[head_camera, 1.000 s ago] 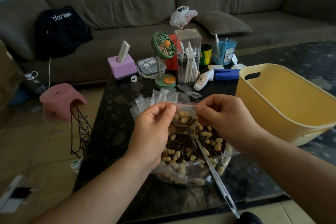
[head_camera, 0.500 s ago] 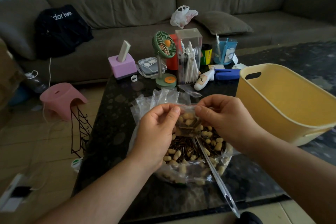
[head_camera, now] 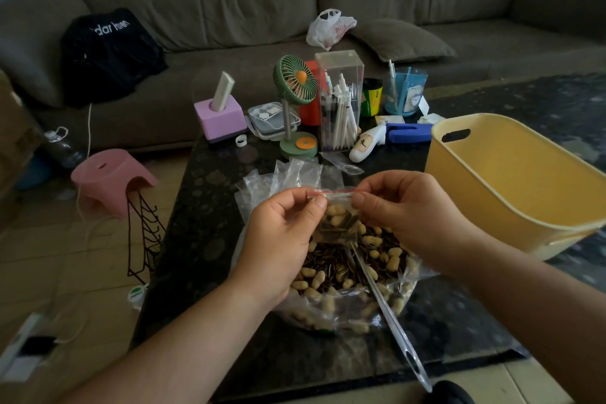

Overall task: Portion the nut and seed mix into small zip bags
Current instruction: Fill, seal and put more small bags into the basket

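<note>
Your left hand point(head_camera: 282, 233) and your right hand point(head_camera: 406, 210) are raised close together in front of you, both forearms reaching forward, and each grip is a pinch of thumb against curled fingers.

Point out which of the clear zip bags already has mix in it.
The small zip bag pinched at its red-striped top by both hands; the bags in the pile behind lie flat and unfilled.

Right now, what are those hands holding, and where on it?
A small zip bag of nuts and seeds: left hand and right hand pinch its red-lined top edge.

Living room: sofa point(head_camera: 262, 3), coffee table point(head_camera: 203, 207)
</note>
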`<action>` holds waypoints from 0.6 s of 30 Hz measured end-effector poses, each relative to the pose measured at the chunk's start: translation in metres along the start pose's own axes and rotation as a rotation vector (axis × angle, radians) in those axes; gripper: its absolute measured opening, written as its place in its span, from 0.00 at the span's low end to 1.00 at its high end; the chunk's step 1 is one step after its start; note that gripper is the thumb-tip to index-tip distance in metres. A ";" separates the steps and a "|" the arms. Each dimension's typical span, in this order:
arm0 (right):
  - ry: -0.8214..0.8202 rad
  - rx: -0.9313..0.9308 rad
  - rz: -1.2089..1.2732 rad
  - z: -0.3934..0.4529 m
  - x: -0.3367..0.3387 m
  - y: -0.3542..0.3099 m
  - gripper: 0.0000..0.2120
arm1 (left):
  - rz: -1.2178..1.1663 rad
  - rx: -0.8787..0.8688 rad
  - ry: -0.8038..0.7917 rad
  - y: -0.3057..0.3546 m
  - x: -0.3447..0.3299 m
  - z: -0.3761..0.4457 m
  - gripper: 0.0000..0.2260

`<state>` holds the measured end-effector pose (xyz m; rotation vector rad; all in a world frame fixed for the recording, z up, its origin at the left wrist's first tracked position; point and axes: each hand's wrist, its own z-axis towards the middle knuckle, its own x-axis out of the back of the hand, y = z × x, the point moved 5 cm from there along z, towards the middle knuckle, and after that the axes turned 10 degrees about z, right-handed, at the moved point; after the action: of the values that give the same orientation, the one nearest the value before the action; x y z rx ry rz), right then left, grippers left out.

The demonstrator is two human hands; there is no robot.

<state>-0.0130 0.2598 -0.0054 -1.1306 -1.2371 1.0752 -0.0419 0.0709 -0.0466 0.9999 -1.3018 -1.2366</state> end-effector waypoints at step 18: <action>0.015 -0.027 0.106 -0.001 -0.003 0.001 0.03 | -0.092 0.017 -0.010 0.001 -0.001 0.000 0.08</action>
<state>-0.0123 0.2570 -0.0063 -1.2340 -1.1945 1.1297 -0.0416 0.0719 -0.0454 1.0769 -1.2880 -1.3033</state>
